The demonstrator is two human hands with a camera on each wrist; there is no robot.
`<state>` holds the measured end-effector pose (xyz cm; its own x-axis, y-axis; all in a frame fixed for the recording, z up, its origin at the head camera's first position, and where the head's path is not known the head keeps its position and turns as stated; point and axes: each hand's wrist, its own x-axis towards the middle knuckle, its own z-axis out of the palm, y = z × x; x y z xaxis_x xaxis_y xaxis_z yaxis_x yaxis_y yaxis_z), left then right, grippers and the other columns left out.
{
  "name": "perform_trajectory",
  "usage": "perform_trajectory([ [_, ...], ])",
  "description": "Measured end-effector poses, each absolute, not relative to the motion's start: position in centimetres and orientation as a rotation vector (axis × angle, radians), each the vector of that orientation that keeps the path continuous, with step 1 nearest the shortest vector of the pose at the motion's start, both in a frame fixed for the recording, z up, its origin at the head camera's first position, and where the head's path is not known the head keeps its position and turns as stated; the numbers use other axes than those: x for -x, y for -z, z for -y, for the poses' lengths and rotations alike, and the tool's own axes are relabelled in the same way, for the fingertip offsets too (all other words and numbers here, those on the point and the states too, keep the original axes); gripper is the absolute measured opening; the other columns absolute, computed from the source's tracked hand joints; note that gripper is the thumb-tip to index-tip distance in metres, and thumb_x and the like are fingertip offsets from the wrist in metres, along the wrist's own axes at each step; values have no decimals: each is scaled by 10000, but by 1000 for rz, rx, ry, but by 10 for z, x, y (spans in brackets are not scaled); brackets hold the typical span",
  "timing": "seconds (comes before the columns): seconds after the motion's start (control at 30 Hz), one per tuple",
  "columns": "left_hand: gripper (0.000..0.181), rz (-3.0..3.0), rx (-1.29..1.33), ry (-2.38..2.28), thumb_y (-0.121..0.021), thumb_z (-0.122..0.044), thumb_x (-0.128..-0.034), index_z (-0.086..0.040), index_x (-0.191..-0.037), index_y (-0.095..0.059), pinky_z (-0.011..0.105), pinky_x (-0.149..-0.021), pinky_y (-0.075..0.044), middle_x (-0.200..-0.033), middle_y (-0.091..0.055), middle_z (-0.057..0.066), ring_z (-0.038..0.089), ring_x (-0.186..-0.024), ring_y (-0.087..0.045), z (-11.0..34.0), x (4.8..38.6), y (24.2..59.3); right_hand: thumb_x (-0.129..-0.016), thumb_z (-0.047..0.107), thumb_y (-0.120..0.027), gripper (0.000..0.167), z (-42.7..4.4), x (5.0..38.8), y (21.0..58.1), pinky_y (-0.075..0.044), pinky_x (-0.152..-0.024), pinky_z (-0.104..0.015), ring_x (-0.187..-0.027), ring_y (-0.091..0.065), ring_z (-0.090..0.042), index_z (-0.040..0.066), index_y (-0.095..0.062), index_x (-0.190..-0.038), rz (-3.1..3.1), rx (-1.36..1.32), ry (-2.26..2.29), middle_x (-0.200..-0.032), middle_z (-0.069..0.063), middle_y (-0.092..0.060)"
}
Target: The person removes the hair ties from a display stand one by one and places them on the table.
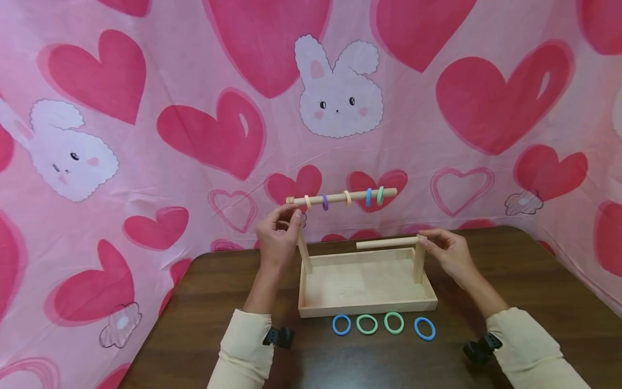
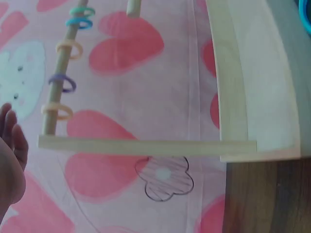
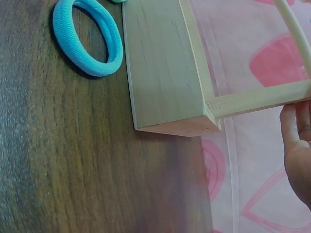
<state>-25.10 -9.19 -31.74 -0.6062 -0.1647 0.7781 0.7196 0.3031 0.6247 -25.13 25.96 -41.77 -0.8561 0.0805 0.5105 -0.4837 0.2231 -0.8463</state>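
A wooden stand has a shallow tray [image 1: 366, 310] and two upright posts. From the left post [image 1: 303, 249] a long upper rod [image 1: 335, 198] reaches right, carrying several hair ties: peach, purple, peach, blue and green. The right post [image 1: 418, 262] bears a shorter, bare rod [image 1: 386, 243] pointing left. My left hand [image 1: 278, 235] is near the top of the left post, fingers loosely bent; in the left wrist view the hand [image 2: 12, 155] is apart from it. My right hand [image 1: 449, 254] touches the right post's top; in the right wrist view, nearly straight fingers [image 3: 290, 124] meet its outer side.
In front of the tray lie a blue hair tie [image 1: 342, 332], two green hair ties [image 1: 366, 331] and another blue hair tie [image 1: 425, 337]. The brown table [image 1: 214, 324] ends at a pink cloth [image 1: 189, 156] with hearts and rabbits.
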Motion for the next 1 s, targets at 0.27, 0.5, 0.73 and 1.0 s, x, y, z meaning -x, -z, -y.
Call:
perform_trajectory([
  [0.27,156,1782,409,1267,-737,-56,-872,26,-1003,-756,161,-618,-448,-918,-711,220,217,-800,-583,109,275,323,-928,-53,-670,168,-259,253,419,-508,-698,-82,-828,-622,107,-50,-725,-1087,2020,-393,-1688,-912,300,-701],
  [0.5,280,1867,457,1399,-755,-58,-886,31,-1149,-725,476,-877,-567,-1152,-681,248,328,-1074,-586,121,296,324,-923,-61,-673,192,-258,253,420,-505,-748,-56,-857,-627,132,-127,-684,-1103,2021,-384,-1662,-914,328,-694],
  [0.73,307,1917,522,1626,-698,2,-929,71,-1228,-686,282,-938,-589,-1210,-672,335,-31,-964,-667,121,308,320,-924,-62,-670,193,-258,254,418,-504,-747,-56,-851,-629,131,-138,-678,-1102,2006,-384,-1664,-915,324,-698],
  [1.0,243,1854,566,1724,-659,99,-913,160,-1148,-650,125,-769,-549,-1021,-712,226,-52,-849,-655,116,315,326,-929,-59,-665,181,-258,254,419,-525,-706,-86,-825,-633,84,-133,-678,-1094,1998,-398,-1716,-914,274,-714],
])
